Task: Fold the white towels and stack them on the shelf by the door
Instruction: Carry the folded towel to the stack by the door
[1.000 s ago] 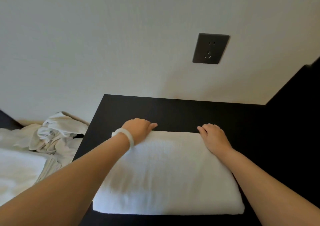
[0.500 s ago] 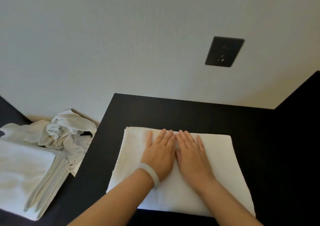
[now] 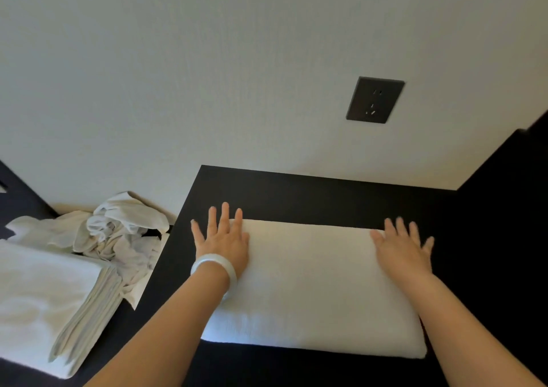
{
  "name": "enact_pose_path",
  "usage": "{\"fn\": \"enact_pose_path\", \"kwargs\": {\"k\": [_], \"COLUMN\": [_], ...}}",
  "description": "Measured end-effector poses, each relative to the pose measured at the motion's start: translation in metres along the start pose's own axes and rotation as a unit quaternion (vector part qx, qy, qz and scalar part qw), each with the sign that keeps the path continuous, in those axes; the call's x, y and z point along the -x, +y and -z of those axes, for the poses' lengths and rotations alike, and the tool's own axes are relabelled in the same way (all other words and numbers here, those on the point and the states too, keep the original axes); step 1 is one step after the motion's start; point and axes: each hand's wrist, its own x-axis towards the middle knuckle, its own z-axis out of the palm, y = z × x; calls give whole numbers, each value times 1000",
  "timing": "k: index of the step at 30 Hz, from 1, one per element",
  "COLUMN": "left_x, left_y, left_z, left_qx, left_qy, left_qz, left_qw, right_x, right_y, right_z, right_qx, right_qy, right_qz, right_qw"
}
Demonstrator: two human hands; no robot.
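Note:
A folded white towel [image 3: 314, 288] lies flat on a black shelf top [image 3: 296, 196] against the wall. My left hand [image 3: 222, 241], with a pale bangle on the wrist, presses flat on the towel's far left corner, fingers spread and straight. On the far right corner my right hand [image 3: 403, 247] lies flat too, fingers spread, partly over the edge onto the black surface. Left of the shelf sits a stack of folded white towels [image 3: 44, 306] and a crumpled heap of unfolded white towels [image 3: 118, 235].
A dark wall socket [image 3: 375, 100] is set in the white wall above the shelf. A black panel [image 3: 504, 208] rises along the shelf's right side. The folded stack and the heap rest on a lower dark surface at the left.
Both hands have slid apart from the towel's middle to its far left and right corners, staying flat. The view has shifted slightly.

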Motion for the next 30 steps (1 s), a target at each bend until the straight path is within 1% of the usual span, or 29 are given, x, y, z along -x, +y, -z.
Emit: {"fn": "enact_pose_path", "kwargs": {"k": [1, 2, 3, 4, 5, 6, 7, 8, 9, 11, 14, 15, 16, 17, 18, 19, 20, 21, 22, 23, 24, 26, 28, 30], "left_x": [7, 18, 29, 40, 46, 48, 45, 40, 36, 30, 34, 40, 45, 53, 63, 73, 80, 85, 86, 85, 83, 84, 83, 80], "left_y": [13, 30, 50, 66, 76, 78, 71, 59, 44, 10, -29, -31, -24, -9, 12, 33, 47, 53, 50, 40, 25, -7, -33, -49], "left_z": [2, 4, -1, -9, -18, -24, -29, -30, -33, -33, -21, -15, -13, -10, -9, -14, -24, -33, -39, -44, -47, -51, -48, -43], "left_qx": [-21, -23, -12, -8, -18, -30, -37, -43, -49, -31, 25, 27, 5, -17, -12, -6, -17, -26, -35, -22, -9, -18, 15, 40], "left_qy": [55, 102, 122, 97, 54, 7, -14, -6, 8, 34, 6, 8, 43, 93, 130, 137, 117, 90, 68, 64, 65, 63, 63, 50], "left_qz": [-24, -72, -136, -203, -242, -242, -218, -187, -157, -103, -7, 21, 20, -12, -58, -120, -178, -207, -208, -195, -183, -162, -144, -121], "left_qw": [998, 992, 983, 974, 969, 970, 975, 981, 986, 994, 1000, 999, 999, 995, 990, 983, 977, 974, 975, 978, 981, 985, 987, 991], "right_x": [7, 19, 33, 47, 57, 65, 67, 61, 56, 44, 35, 38, 44, 54, 68, 83, 96, 106, 111, 112, 108, 107, 107, 106], "right_y": [-9, -25, -44, -63, -74, -77, -68, -53, -35, -2, 25, 24, 16, 3, -14, -31, -46, -52, -49, -37, -19, 18, 42, 51], "right_z": [5, 9, 8, 0, -13, -26, -35, -40, -41, -40, -25, -20, -17, -18, -20, -25, -34, -43, -52, -57, -60, -60, -58, -52], "right_qx": [13, 14, 2, -6, -16, -27, -34, -42, -38, -24, -12, 2, 18, 22, 1, -25, -26, -13, -5, -5, -8, 6, -33, -83], "right_qy": [57, 121, 151, 153, 115, 66, 31, 30, 45, 67, 24, 37, 68, 118, 156, 166, 159, 121, 85, 63, 66, 79, 60, 29], "right_qz": [24, 81, 154, 234, 296, 316, 301, 273, 244, 172, 37, 9, 8, 43, 97, 164, 233, 280, 302, 304, 300, 270, 215, 166], "right_qw": [998, 989, 977, 960, 948, 946, 953, 961, 968, 982, 999, 999, 998, 992, 983, 972, 959, 952, 949, 951, 952, 960, 974, 982]}}
